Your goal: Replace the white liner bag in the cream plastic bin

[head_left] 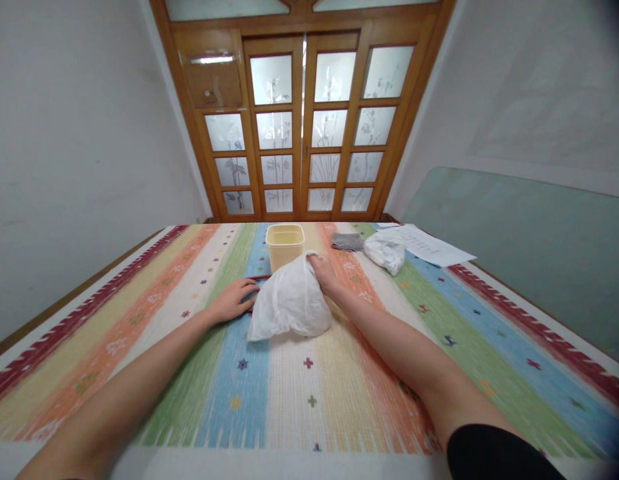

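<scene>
A white plastic bag point(292, 300) stands bunched up in the middle of the striped tablecloth, its lower part spread wide. My right hand point(322, 270) is closed on the top of the bag, at its right side. To the left of the bag, my left hand point(235, 300) lies low over the cloth with its fingers stretched toward it; whether the fingertips touch the bag is unclear. A thin dark red object point(259, 277) shows behind the left fingers, mostly hidden by the bag. Just behind the bag is a pale yellow square container point(285, 247), its top uncovered.
At the back right lie a folded grey cloth point(347, 241), a second crumpled white plastic bag point(386, 249) and printed paper sheets point(434, 245). The striped tablecloth point(309, 380) covers the table. Beyond its far edge stand wooden doors with glass panes point(302, 127).
</scene>
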`<state>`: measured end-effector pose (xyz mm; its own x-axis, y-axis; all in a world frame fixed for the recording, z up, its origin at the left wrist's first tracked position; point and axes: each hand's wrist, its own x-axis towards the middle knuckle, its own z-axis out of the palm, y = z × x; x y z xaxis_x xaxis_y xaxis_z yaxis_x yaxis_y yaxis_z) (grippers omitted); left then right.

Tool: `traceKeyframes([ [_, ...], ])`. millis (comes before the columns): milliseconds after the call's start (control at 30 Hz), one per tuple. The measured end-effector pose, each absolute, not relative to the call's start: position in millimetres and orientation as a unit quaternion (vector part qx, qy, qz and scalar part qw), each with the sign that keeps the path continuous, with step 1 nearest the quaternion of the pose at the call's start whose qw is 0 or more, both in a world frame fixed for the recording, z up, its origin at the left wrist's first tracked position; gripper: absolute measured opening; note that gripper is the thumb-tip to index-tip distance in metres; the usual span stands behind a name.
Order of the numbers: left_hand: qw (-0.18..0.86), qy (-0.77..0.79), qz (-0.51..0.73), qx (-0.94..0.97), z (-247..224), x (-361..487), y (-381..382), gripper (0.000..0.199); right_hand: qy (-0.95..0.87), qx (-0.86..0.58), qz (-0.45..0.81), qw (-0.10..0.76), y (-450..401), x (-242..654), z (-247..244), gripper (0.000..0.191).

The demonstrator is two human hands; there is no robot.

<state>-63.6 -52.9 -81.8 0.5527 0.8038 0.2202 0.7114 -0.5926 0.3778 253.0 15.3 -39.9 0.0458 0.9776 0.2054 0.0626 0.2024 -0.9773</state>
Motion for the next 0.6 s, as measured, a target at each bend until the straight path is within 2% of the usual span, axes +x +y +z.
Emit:
traceKeyframes([
  [200,0.124,0.552,0.229,0.792,-80.0,-123.5,-25.3,0.036,-0.520,-0.505,0.416,0.550,11.2,257.6,-30.2,0.038],
  [367,0.138,0.578,0.359,0.720,-60.5,-118.7,-25.2,0.034,-0.522,-0.520,0.365,0.569,18.2,262.1,-40.2,0.034],
  [467,0.138,0.491,0.362,0.780,-48.2,-82.2,-51.7,0.053,-0.519,-0.522,0.363,0.571,23.4,264.6,-49.4,0.033],
  [567,0.102,0.375,0.277,0.879,-44.6,-39.1,-82.4,0.090,-0.532,-0.513,0.387,0.551,23.7,261.0,-54.1,0.030],
  [600,0.081,0.353,0.250,0.898,-45.9,-26.7,-89.2,0.094,-0.538,-0.506,0.396,0.545,22.4,258.3,-54.3,0.029],
])
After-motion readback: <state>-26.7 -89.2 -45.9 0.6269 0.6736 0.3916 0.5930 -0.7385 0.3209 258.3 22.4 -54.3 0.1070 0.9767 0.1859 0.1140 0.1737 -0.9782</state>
